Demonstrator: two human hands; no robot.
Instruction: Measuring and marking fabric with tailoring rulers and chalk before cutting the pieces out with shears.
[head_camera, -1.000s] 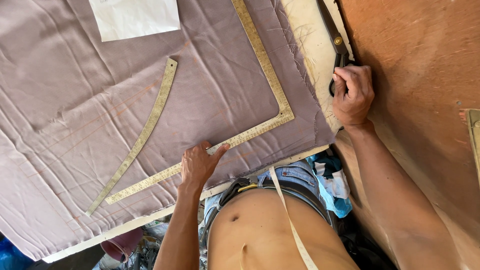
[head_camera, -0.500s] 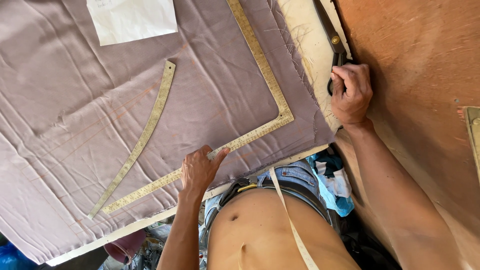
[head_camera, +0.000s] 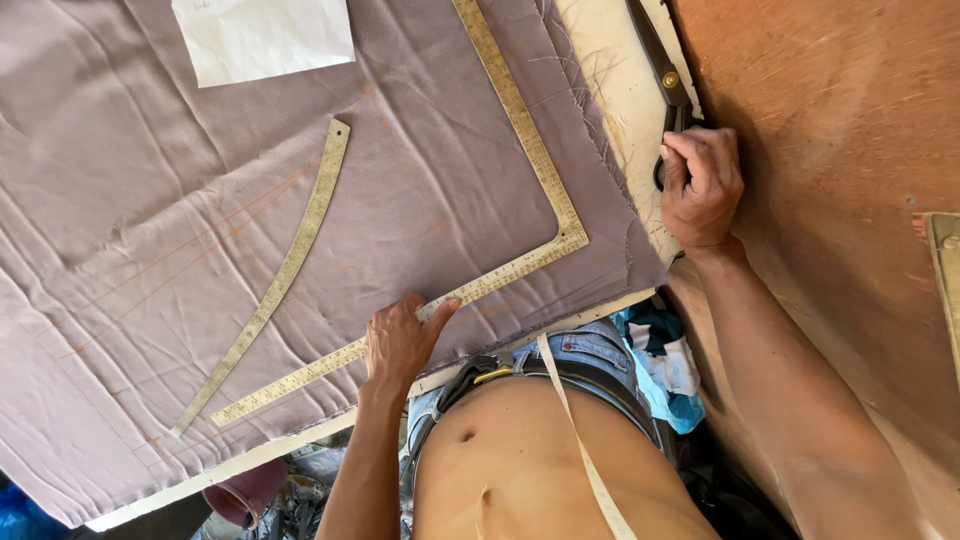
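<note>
Since 1 second ago little has moved: the left hand (head_camera: 398, 342) stays flat, fingers together, on the L-shaped ruler (head_camera: 520, 150) at lower centre. The right hand (head_camera: 703, 185) remains curled around the scissors (head_camera: 660, 70) at upper right, beside the mauve cloth (head_camera: 150, 200).

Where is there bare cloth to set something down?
Bare cloth lies left of the curved ruler, and between it and the L-shaped square. It is crowded at the near edge under the left hand, and by the scissors at the right hand.
</note>
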